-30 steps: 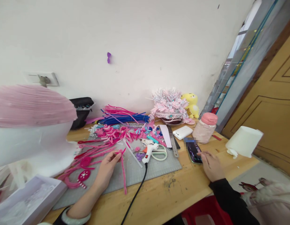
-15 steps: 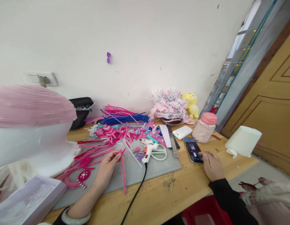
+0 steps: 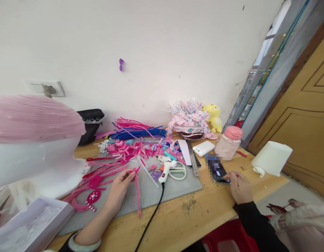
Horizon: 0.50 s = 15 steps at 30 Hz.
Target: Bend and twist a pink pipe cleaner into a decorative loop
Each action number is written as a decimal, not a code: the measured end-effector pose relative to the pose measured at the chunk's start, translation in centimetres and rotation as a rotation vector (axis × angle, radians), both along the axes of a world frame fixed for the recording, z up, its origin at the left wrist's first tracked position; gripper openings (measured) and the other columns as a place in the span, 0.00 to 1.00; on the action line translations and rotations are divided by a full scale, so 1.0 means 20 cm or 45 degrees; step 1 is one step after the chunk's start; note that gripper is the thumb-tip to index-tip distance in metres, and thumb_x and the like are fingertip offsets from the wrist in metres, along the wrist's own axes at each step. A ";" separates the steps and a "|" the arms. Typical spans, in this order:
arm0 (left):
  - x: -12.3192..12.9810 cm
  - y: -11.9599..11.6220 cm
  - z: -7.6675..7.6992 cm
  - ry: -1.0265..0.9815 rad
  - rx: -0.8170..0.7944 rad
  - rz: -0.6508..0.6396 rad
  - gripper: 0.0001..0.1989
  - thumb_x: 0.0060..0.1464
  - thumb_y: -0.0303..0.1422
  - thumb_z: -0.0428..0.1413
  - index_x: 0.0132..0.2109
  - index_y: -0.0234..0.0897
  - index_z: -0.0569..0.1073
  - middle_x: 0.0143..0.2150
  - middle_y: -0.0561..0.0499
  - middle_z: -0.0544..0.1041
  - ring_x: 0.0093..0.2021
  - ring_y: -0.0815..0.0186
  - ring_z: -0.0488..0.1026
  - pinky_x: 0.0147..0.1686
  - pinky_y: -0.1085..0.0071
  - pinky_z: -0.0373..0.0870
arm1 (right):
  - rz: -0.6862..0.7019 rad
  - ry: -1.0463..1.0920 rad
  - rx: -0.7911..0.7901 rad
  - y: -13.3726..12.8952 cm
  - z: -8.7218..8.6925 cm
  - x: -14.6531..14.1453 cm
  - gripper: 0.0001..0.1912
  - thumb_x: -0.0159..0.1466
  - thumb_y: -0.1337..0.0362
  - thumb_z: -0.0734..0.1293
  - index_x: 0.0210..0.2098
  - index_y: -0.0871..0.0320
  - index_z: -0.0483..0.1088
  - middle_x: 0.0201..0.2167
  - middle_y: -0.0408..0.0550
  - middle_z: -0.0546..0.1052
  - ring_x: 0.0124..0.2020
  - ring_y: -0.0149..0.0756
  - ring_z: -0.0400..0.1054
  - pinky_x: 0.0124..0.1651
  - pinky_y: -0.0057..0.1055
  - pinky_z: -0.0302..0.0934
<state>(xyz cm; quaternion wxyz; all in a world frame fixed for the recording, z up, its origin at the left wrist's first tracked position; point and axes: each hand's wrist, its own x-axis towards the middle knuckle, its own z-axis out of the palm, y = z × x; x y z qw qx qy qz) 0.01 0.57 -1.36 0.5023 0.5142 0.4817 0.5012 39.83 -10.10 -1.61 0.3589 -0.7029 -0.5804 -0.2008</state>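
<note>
Left hand (image 3: 120,189): your fingers pinch one fuzzy hot-pink pipe cleaner (image 3: 137,194), which hangs bent over the grey cutting mat (image 3: 177,189).
Right hand (image 3: 240,187): fingertips rest loosely curled on one dark smartphone (image 3: 218,172), flat on the wooden surface (image 3: 203,217).
Count nearby: one white glue gun (image 3: 167,169), one pale green pair of scissors (image 3: 179,172), one steel ruler (image 3: 193,159).
Writing: none readable.

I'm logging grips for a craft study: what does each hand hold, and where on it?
The left hand pinches a pink pipe cleaner at its top end. The right hand holds nothing; its fingertips touch the phone.
</note>
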 end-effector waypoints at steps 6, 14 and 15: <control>0.00 0.00 -0.01 -0.016 -0.016 -0.010 0.12 0.42 0.40 0.55 0.31 0.36 0.70 0.26 0.55 0.70 0.30 0.69 0.67 0.33 0.75 0.62 | 0.002 0.055 -0.013 0.02 0.00 0.02 0.26 0.62 0.55 0.47 0.23 0.58 0.70 0.26 0.53 0.74 0.34 0.41 0.65 0.40 0.38 0.57; 0.00 0.00 -0.01 -0.020 -0.024 -0.017 0.12 0.41 0.41 0.56 0.31 0.36 0.70 0.26 0.55 0.70 0.30 0.69 0.66 0.34 0.75 0.62 | -0.035 0.070 -0.170 0.13 -0.01 0.08 0.23 0.62 0.58 0.46 0.34 0.61 0.69 0.35 0.54 0.74 0.39 0.43 0.63 0.44 0.41 0.53; 0.00 0.00 0.00 -0.024 -0.030 -0.017 0.12 0.41 0.41 0.56 0.31 0.36 0.70 0.26 0.55 0.70 0.30 0.69 0.66 0.34 0.75 0.62 | -0.050 0.073 -0.199 0.15 -0.01 0.08 0.23 0.61 0.58 0.46 0.36 0.60 0.69 0.36 0.54 0.74 0.41 0.43 0.62 0.44 0.42 0.53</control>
